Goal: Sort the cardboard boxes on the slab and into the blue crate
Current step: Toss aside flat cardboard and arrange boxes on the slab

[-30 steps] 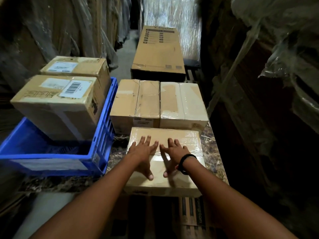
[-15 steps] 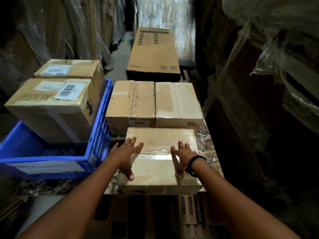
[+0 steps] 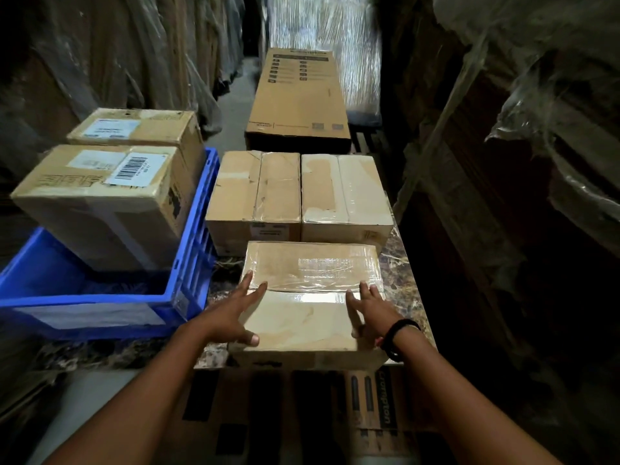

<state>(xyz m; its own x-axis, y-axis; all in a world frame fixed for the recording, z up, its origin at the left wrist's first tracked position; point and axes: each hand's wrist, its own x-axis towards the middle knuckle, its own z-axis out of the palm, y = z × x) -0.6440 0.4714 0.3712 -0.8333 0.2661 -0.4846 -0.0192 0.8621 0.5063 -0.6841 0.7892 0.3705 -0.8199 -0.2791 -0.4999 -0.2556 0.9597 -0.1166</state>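
Observation:
A flat, tape-wrapped cardboard box (image 3: 310,297) lies at the near edge of the marble slab (image 3: 402,283). My left hand (image 3: 235,312) rests at its left edge, fingers spread, thumb on the top. My right hand (image 3: 367,312), with a black wristband, lies at its right edge with fingers spread. Behind it two more boxes stand side by side, the left box (image 3: 256,193) and the right box (image 3: 345,193). The blue crate (image 3: 188,263) on the left holds a barcode-labelled box (image 3: 104,199), with another labelled box (image 3: 141,127) behind it.
A long printed carton (image 3: 298,95) lies beyond the slab, in front of a plastic-wrapped stack (image 3: 322,25). Plastic-covered goods line both sides of the narrow aisle. A printed carton (image 3: 302,407) sits below the slab's near edge.
My hands have slid apart from the middle of the near box's top to its left and right edges. The box has stayed on the slab.

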